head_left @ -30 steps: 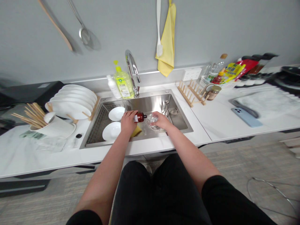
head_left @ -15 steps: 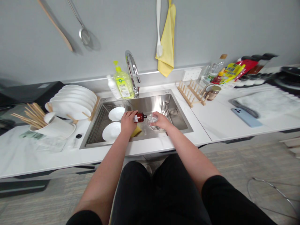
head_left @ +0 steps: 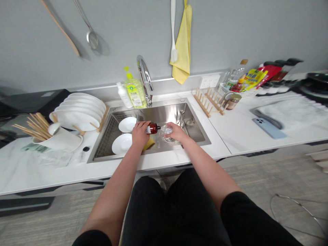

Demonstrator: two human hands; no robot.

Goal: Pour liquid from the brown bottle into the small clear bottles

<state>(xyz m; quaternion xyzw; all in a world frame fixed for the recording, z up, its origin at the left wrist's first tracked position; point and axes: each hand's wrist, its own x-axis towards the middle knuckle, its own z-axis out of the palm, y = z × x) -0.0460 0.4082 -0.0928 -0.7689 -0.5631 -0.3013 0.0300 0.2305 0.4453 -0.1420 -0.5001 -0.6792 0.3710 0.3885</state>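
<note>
My left hand (head_left: 141,134) is closed around a brown bottle (head_left: 153,128) with a white label and a dark tip. The bottle lies tilted over the sink (head_left: 166,108), its tip pointing right. Facing that tip, my right hand (head_left: 174,131) holds a clear see-through cup (head_left: 166,129); its exact shape is hard to make out. Whether liquid passes between them I cannot tell. Left of my left hand, two white bowls (head_left: 122,144) sit in the sink's wire rack (head_left: 106,138). A yellow cloth or sponge (head_left: 148,144) lies below the bottle.
Behind the sink stand the faucet (head_left: 145,77), a green dish soap bottle (head_left: 135,92) and a white pump bottle (head_left: 124,95). White plates (head_left: 77,114) and a chopstick holder (head_left: 57,140) are at left. At right are a wooden rack (head_left: 210,100), a jar (head_left: 233,101) and a phone (head_left: 269,128).
Almost nothing differs. Both hands stay over the sink, with the bottle and the clear cup held in nearly the same place.
</note>
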